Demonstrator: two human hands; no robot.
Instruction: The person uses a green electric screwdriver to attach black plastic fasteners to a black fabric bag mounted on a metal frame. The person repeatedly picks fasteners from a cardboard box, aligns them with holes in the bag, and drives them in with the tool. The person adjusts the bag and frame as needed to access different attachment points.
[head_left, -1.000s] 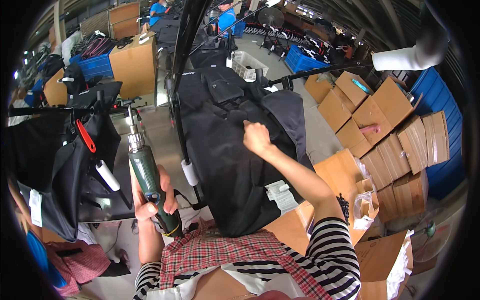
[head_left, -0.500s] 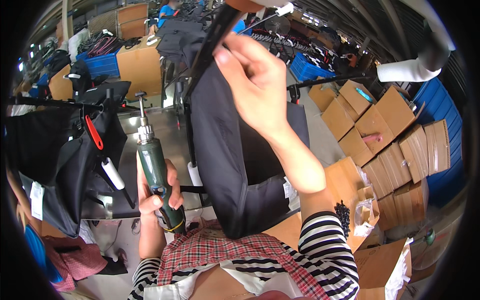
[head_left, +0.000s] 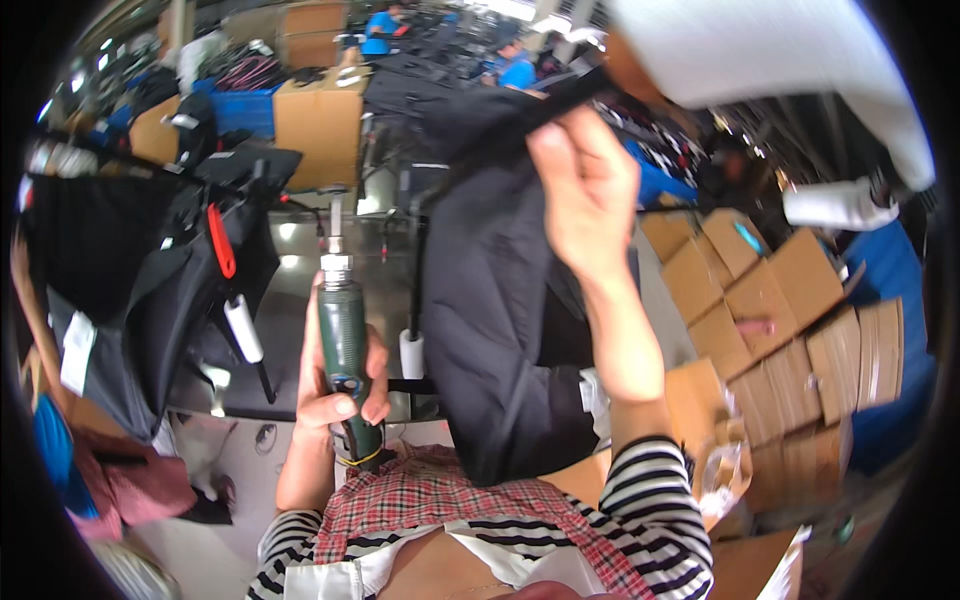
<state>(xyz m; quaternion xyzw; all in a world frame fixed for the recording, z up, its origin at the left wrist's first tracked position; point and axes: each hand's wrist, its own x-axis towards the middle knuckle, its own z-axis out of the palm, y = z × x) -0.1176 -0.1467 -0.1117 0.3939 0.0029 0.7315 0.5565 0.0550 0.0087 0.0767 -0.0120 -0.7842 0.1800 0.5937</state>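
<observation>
My left hand [head_left: 325, 408] grips a dark green power screwdriver [head_left: 344, 320], held upright with its metal bit pointing away from me. My right hand [head_left: 592, 205] is raised, thumb and fingers pinched on a black bar [head_left: 555, 112] at the top of a black fabric piece [head_left: 480, 300]. The fabric looks like a large bag or seat hanging on a frame, with a white tag near my right forearm. Beside it stands a white-sleeved black rod [head_left: 411, 352]. Close to the camera, a white-wrapped tube [head_left: 770, 50] looms blurred at the upper right.
To the left hangs another black fabric piece [head_left: 110, 270] with a red strip [head_left: 221, 242], where another person's arm [head_left: 38, 320] shows. Cardboard boxes [head_left: 790, 275] are stacked at right. A blue crate [head_left: 243, 112] and a carton [head_left: 318, 130] stand behind; blue-shirted people work farther off.
My right hand and the bar have swung to the right, the bar now lying flatter. A white-wrapped tube has come into the upper right. The screwdriver is more upright and slightly further right.
</observation>
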